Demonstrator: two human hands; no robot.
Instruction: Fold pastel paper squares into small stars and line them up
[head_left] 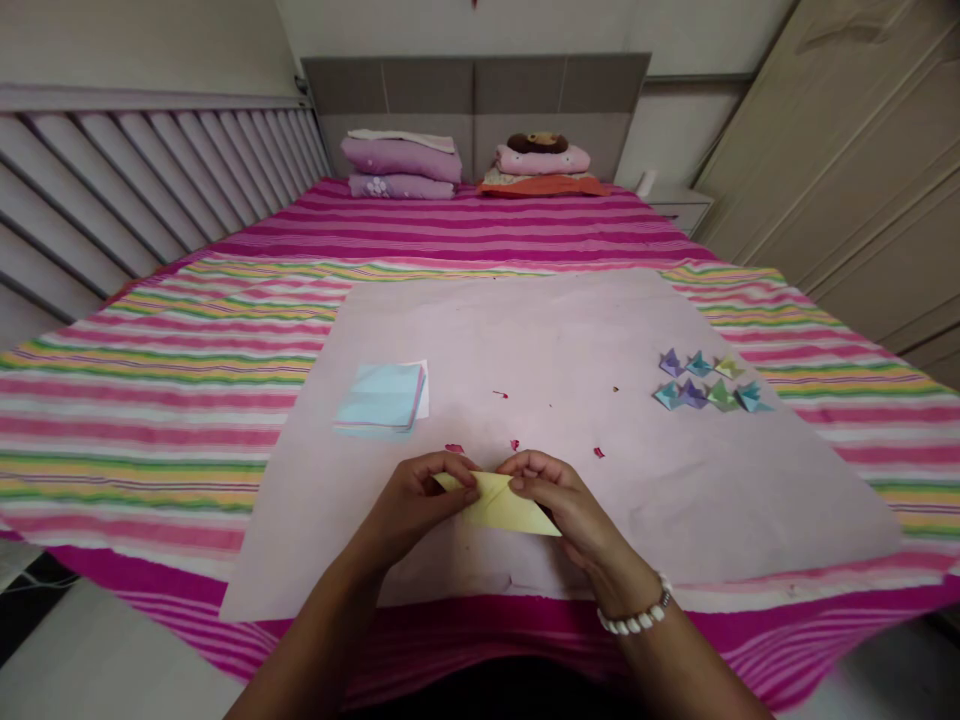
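A folded yellow paper [501,505] is held just above a large pale pink sheet [540,350] that lies on the bed. My left hand [420,500] pinches the paper's left corner with its fingers closed. My right hand [559,495], with a white bead bracelet at the wrist, grips the paper's right part, fingers curled over the top edge. A stack of square papers [382,398], light blue on top, lies to the left beyond my hands. Several small folded paper shapes [705,382] in purple, blue and green sit in two rows at the right.
The bed has a striped pink, yellow and green cover [150,370]. Pillows and folded bedding [465,165] lie against the grey headboard. A slatted rail [112,190] runs along the left, a wardrobe [862,170] stands right. Small red scraps [454,448] dot the pink sheet.
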